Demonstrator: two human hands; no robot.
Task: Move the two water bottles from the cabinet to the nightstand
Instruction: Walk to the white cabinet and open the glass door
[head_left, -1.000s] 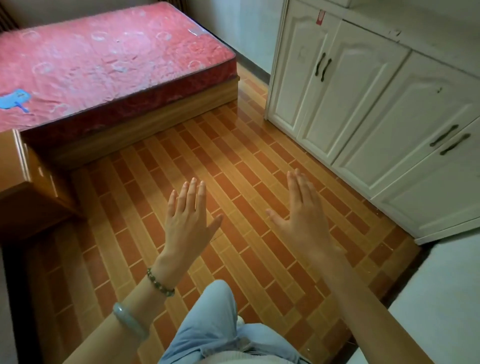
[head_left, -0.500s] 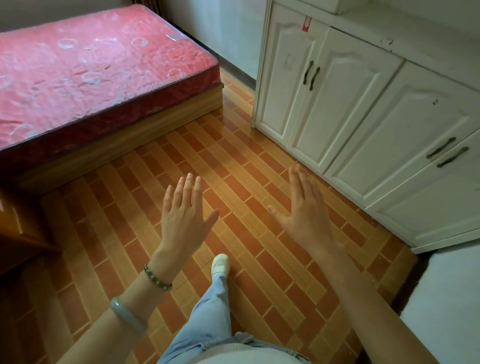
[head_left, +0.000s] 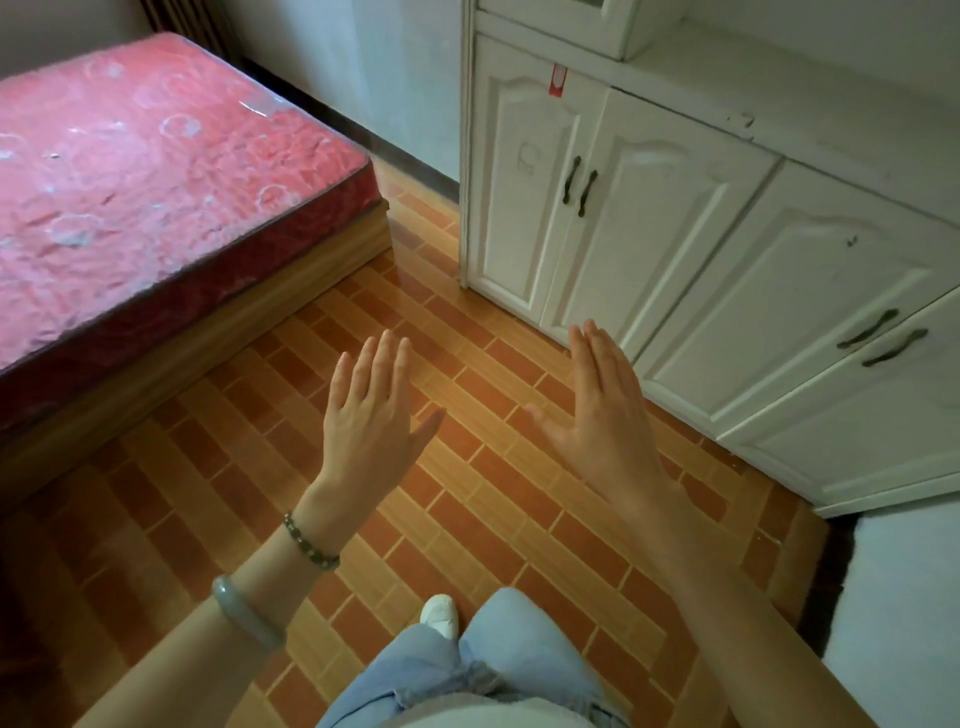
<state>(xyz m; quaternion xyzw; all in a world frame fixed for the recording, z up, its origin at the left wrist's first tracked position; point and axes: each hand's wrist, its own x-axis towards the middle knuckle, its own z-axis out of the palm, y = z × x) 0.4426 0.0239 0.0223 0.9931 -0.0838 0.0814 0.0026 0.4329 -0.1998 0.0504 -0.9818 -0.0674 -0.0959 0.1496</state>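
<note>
My left hand (head_left: 371, 415) and my right hand (head_left: 602, 415) are both held out flat over the tiled floor, fingers extended, holding nothing. The white cabinet (head_left: 675, 234) stands at the right with all its lower doors shut; dark handles show on the door pairs. Its countertop (head_left: 810, 109) runs along the upper right. No water bottle is in view. The nightstand is out of view.
A bed with a red, plastic-wrapped mattress (head_left: 156, 176) on a wooden base fills the left side. Orange brick-pattern floor (head_left: 467, 519) lies between bed and cabinet. My legs in light blue trousers and a white shoe (head_left: 439, 613) show at the bottom. A white wall corner (head_left: 914, 597) is at lower right.
The view has swung right and forward toward the cabinet; the wooden nightstand at the left edge has slid out of frame. Both hands stay open and flat.
</note>
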